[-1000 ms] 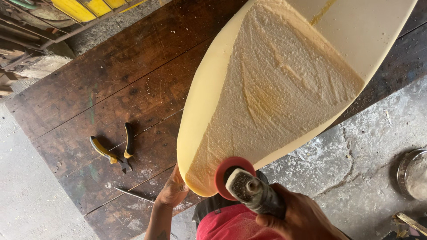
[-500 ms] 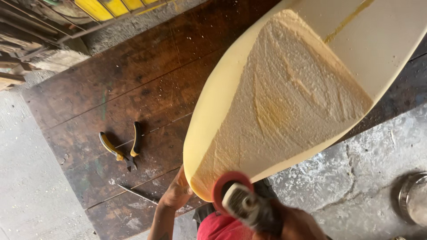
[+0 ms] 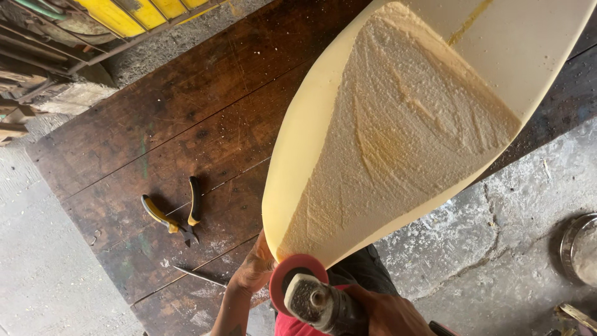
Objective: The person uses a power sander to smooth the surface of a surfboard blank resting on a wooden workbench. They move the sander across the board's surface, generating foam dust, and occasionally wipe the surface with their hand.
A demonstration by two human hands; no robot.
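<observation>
A large cream-coloured foam board (image 3: 398, 124) with a rough, ground-down middle and a smooth pale rim fills the upper right. My left hand (image 3: 256, 269) grips its rounded near end from underneath. My right hand (image 3: 379, 314) holds a dusty grey power grinder (image 3: 314, 305) whose red disc (image 3: 292, 277) touches the board's near tip.
A dark wooden platform (image 3: 186, 118) lies under the board, with yellow-and-black pliers (image 3: 177, 214) and a thin metal rod (image 3: 199, 277) on it. A dusty concrete floor (image 3: 497, 249) is at right, with a round metal tin (image 3: 581, 249). Yellow panels (image 3: 143, 12) and wood scraps are at upper left.
The view has shifted slightly, so the board sits higher and further right. The grinder's red disc stays at the board's near tip. Both hands keep their holds.
</observation>
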